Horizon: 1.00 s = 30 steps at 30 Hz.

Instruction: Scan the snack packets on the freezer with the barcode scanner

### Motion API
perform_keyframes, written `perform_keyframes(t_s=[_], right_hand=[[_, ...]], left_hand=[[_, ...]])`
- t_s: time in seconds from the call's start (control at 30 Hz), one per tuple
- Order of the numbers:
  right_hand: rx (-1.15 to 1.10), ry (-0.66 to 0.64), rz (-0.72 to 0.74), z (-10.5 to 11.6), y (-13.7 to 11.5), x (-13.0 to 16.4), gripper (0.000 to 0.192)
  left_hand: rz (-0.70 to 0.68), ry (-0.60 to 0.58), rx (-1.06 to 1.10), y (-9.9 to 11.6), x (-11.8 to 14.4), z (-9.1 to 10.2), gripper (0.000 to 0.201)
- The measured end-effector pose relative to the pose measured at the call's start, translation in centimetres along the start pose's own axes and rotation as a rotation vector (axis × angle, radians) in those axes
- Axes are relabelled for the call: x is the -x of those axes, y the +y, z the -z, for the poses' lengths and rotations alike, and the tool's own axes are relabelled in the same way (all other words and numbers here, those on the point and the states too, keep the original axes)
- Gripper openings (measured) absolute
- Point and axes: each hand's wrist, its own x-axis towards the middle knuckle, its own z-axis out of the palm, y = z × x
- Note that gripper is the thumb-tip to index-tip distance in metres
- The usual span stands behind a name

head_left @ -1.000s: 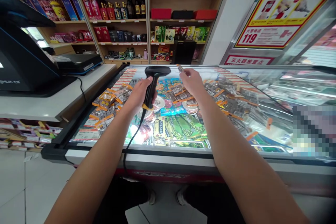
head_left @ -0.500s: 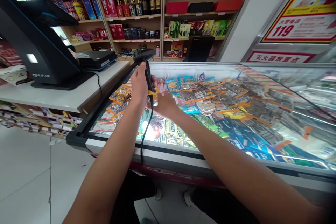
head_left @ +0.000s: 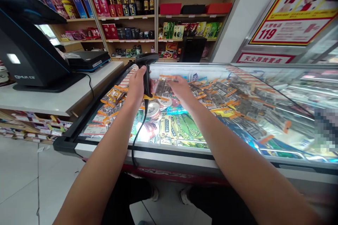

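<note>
My left hand (head_left: 136, 87) grips the handle of a black barcode scanner (head_left: 146, 64) with a yellow band, its head pointing right and its cable (head_left: 137, 133) hanging down to the front edge. My right hand (head_left: 179, 89) holds a small clear snack packet with an orange strip (head_left: 161, 86) just in front of the scanner head. Both hands hover above the glass lid of a chest freezer (head_left: 169, 149) that is covered with several similar packets (head_left: 232, 100).
A black till screen (head_left: 29, 52) and a flat black device (head_left: 88, 59) stand on the white counter (head_left: 52, 100) at the left. Wooden shelves (head_left: 155, 17) of boxes and bottles fill the back wall. A red and yellow 119 poster (head_left: 285, 24) hangs at the right.
My right hand dropped down beside the scanner handle, then rose again and now holds a packet before the scanner head. The left hand kept its hold on the scanner.
</note>
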Motion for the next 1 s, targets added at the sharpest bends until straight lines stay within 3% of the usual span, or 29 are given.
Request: perform_keyframes(t_s=[0.1, 0.23, 0.4, 0.77, 0.87, 0.93, 1.0], right_hand=[[-0.006, 0.249, 0.070, 2.0, -0.5, -1.2, 0.016], [-0.022, 0.324, 0.080, 4.5, -0.3, -2.6, 0.021], [-0.045, 0.367, 0.036, 6.9, 0.7, -3.7, 0.026], [-0.059, 0.364, 0.019, 7.4, 0.5, -3.8, 0.029], [0.069, 0.411, 0.104, 8.0, -0.4, -3.3, 0.018], [0.274, 0.457, 0.182, 9.2, -0.9, -3.1, 0.014], [0.519, 0.486, 0.158, 10.6, -1.1, -3.2, 0.015]], left_hand=[[0.039, -0.202, -0.067, -0.5, 0.2, 0.1, 0.036], [0.112, -0.472, -0.228, -0.8, 0.8, 0.3, 0.035], [0.172, -0.590, -0.317, -0.6, 1.7, 0.3, 0.032], [0.222, -0.691, -0.283, -1.5, 1.3, 0.6, 0.045], [0.198, -0.609, -0.256, -1.2, 1.4, 0.4, 0.042], [0.149, -0.510, -0.211, -1.0, 1.2, 0.2, 0.040], [0.092, -0.365, -0.174, -1.0, 0.7, 0.2, 0.038]])
